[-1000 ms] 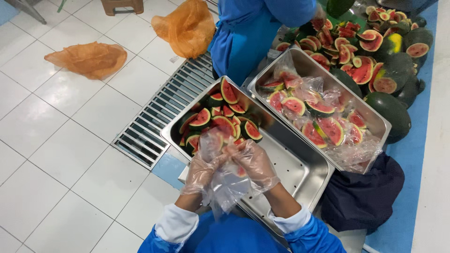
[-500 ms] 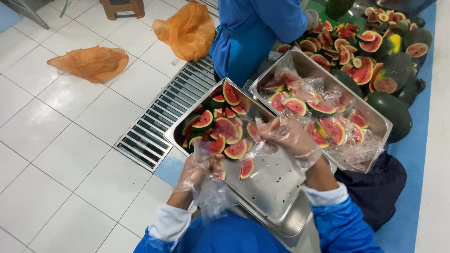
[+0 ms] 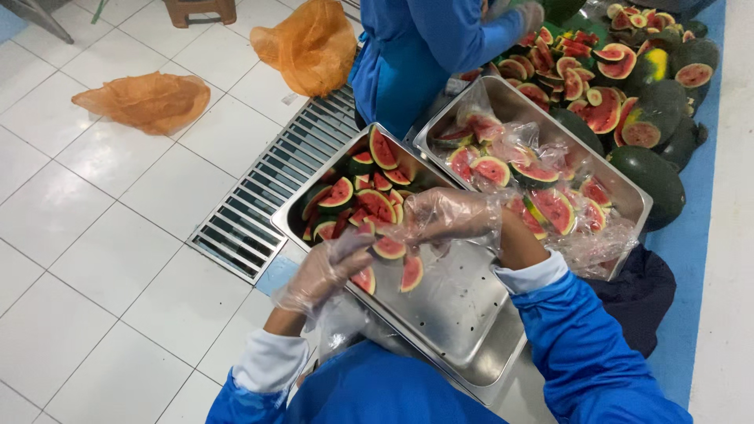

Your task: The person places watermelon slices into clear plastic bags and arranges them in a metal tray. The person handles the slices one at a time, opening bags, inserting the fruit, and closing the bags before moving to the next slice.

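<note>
**Gloved hands working over the melon tray**

The near steel tray is sitting with watermelon wedges heaped at its far end, its near end lying bare. Beside it, a second tray is holding bagged wedges. The right hand, in a clear glove, is reaching across to the heap, fingers curling loosely on a wedge; whether they are gripping it, I cannot tell. The left hand is hovering at the tray's left rim, fingers gathering a thin clear bag. A floor drain grate is running just beside the tray, with white tile lying open to the left.
</note>
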